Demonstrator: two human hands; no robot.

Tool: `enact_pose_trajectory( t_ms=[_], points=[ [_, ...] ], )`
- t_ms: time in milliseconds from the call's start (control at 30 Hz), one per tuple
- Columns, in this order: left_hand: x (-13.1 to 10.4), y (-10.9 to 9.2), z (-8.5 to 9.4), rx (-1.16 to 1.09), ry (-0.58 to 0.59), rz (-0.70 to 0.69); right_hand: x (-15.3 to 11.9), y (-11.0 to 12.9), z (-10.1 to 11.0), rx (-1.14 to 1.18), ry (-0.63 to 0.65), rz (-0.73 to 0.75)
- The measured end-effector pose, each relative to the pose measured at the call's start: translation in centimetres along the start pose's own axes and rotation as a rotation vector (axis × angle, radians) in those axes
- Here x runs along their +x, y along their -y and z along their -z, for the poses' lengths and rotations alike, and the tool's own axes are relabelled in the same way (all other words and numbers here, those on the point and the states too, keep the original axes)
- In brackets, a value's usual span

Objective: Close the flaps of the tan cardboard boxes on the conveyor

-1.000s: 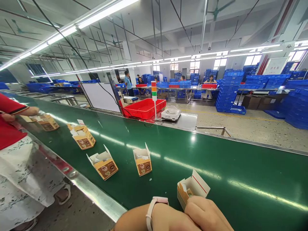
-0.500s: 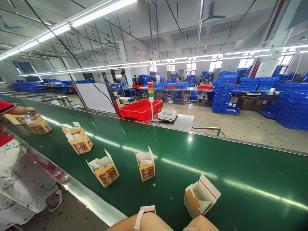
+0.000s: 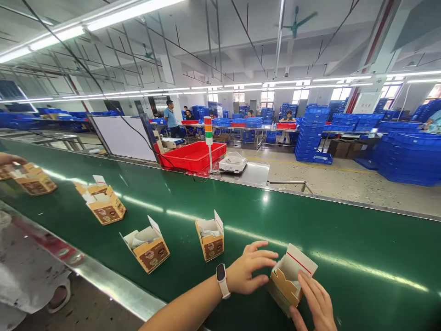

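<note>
Right hand (image 3: 317, 301) grips carton (image 3: 283, 288) near corner; left hand (image 3: 246, 272) open beside it. Best steady both sides lightly, sparing raised flap (image 3: 299, 258).

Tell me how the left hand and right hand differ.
The left hand has a watch at its wrist; the right hand shows none, its wrist out of view. The left hand's fingers spread by the open box's left edge; the right hand's lie against its right side. Both hands are bare.
</note>
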State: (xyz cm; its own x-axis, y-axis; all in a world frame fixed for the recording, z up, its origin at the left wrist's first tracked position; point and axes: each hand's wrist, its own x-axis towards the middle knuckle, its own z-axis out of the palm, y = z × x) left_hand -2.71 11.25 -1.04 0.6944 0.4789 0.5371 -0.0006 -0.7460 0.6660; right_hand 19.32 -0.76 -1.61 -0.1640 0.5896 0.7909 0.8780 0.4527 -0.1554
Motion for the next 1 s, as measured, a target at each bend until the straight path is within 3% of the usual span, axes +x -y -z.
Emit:
enact_pose_trajectory(
  t_ms=[100, 233, 333, 400, 533, 600, 667, 767, 833, 1000],
  points=[
    [0.6, 0.4, -1.8, 0.106, 0.042, -0.147, -0.3, -0.3, -0.5, -0.062, 0.017, 0.03],
    [1.3, -0.3, -3.5, 0.111, 0.041, -0.168, -0.2, -0.7, -0.2, 0.052, 0.038, -0.041],
    [2.1, -1.7, -4.2, 0.096, 0.105, -0.084, -0.7, -0.8, -0.1, 0.252, 0.049, -0.206],
    [2.8, -2.7, -4.9, 0.056, 0.101, -0.016, -1.4, -0.6, -0.4, 0.383, -0.006, -0.425],
    [4.3, -3.9, -6.7, -0.172, -0.065, 0.199, -1.7, 0.2, -0.9, 0.585, -0.276, -0.977],
    [5.2, -4.2, -7.7, -0.295, -0.189, 0.405, -1.1, 0.4, -0.8, 0.748, -0.379, -1.219],
    [6.1, -4.4, -8.3, -0.445, -0.262, 0.67, -0.4, 0.1, -0.3, 0.908, -0.386, -1.393],
    [7.3, -4.5, -8.7, -0.729, -0.158, 0.96, 0.0, -1.0, 0.8, 0.997, -0.317, -1.493],
    [7.8, -4.5, -9.0, -0.823, -0.069, 1.003, -0.1, -1.8, 1.5, 0.997, -0.291, -1.518],
    [9.0, -4.4, -10.4, -0.801, -0.047, 1.041, -0.4, -2.5, 2.2, 0.947, -0.266, -1.57]
  ],
)
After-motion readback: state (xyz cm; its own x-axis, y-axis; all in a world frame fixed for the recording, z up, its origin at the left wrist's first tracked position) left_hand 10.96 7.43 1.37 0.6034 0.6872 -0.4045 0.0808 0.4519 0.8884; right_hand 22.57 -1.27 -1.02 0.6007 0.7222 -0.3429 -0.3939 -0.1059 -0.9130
